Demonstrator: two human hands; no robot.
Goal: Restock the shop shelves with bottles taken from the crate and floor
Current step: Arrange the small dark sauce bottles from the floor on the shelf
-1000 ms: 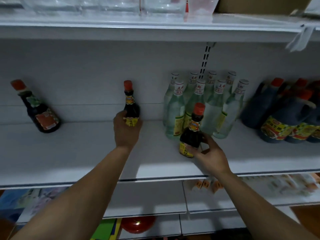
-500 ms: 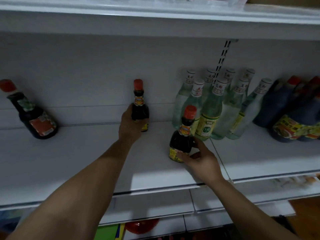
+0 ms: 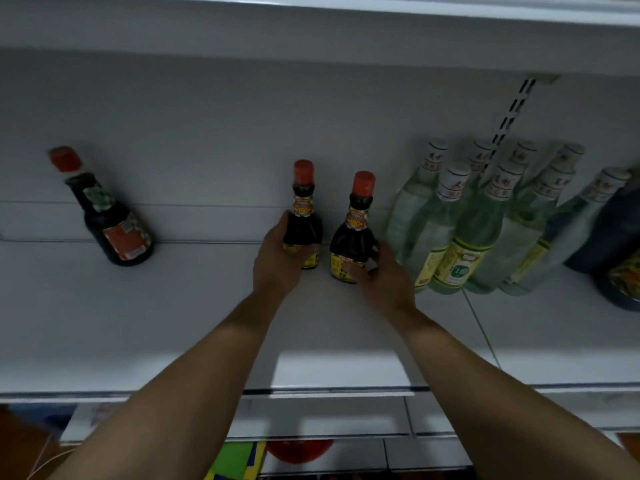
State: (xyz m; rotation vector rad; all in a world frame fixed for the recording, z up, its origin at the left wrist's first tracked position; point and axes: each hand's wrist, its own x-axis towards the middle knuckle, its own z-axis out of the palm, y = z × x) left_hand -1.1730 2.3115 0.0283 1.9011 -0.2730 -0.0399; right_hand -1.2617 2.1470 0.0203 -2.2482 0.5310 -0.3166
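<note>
On the white metal shelf (image 3: 173,323), right of a lone dark sauce btl w/ red cap (image 3: 110,220), left hand (image 3: 277,261) is grasping one dark red-capped btl (image 3: 303,216) at the back while right hand (image 3: 384,275), gripping its twin (image 3: 353,237), is now standing it alongside, having slid it back from mid-shelf, beside clear green-tinted glass btls (image 3: 485,220), so both look nearly placed.

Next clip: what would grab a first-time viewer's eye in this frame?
Two bare hands at mid-shelf, the left hand and the right hand, each gripping a small dark sauce bottle with a red cap: the left bottle and the right bottle, side by side. Right of them stands a cluster of pale green bottles; far left, a lone dark bottle.
</note>
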